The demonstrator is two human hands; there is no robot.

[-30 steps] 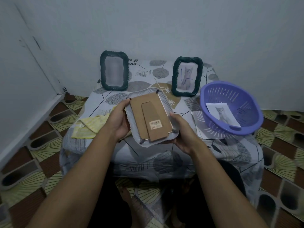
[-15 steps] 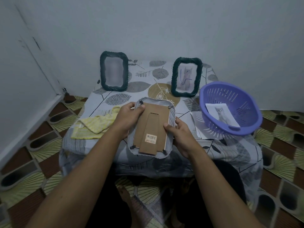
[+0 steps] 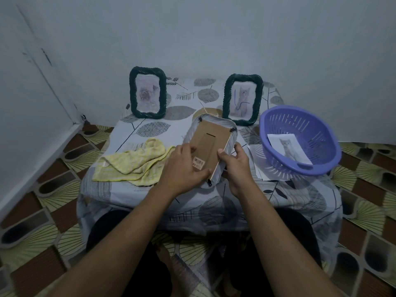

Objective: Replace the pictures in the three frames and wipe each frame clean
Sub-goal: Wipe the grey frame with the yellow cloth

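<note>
I sit in a corner of the room. In front of me is a plain pale wall (image 3: 214, 35), and a second wall (image 3: 27, 93) joins it on my left side. The floor (image 3: 42, 189) has a pattern of brown blocks, dark ovals and yellow-green fans. A low table (image 3: 150, 202) stands against the wall, covered with a grey cloth with leaf prints. The light is dim and bluish.

**Grey frame held face-down over the table**

Both hands grip a grey-rimmed picture frame with a brown cardboard back (image 3: 211, 144): left hand (image 3: 184, 168) on the backing, right hand (image 3: 237, 163) at its right edge. A yellow checked cloth (image 3: 132, 161) lies just left.
</note>
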